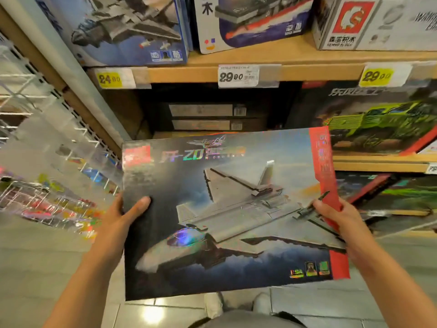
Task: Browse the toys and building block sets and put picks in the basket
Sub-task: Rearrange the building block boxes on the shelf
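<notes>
I hold a large flat building block box [227, 209] in front of me, face up, printed with a grey fighter jet and a red strip down its right side. My left hand [120, 221] grips the box's left edge, thumb lying on the front. My right hand [338, 216] grips the right edge at the red strip, thumb on top. The fingers of both hands are hidden behind the box. No basket is in view.
Wooden shelves [307, 72] carry more block sets: a jet box [127, 29], a ship box [255, 20], a white box [369, 22], a green truck box [383, 119]. Price tags [237, 75] hang on the shelf edge. A wire rack [47, 129] with small toys stands left. Tiled floor lies below.
</notes>
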